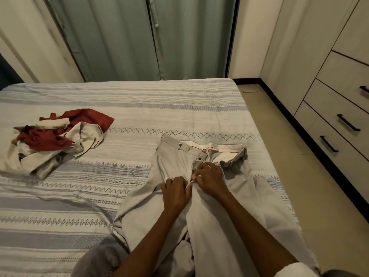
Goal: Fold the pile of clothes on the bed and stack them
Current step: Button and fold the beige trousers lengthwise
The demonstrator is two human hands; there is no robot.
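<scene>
Beige trousers [199,212] lie lengthwise on the bed [119,108] at lower right of the frame, open waistband toward the top, legs running down to the bottom edge. The left hand [175,193] and right hand [210,179] pinch the fly together, fingers curled. A red-and-cream pile of clothes [54,138] sits at middle left.

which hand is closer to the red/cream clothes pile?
Left. The left hand grips the beige trousers at the fly, on the side toward the clothes pile. The right hand pinches the fly just beyond it, farther from the pile.
</scene>
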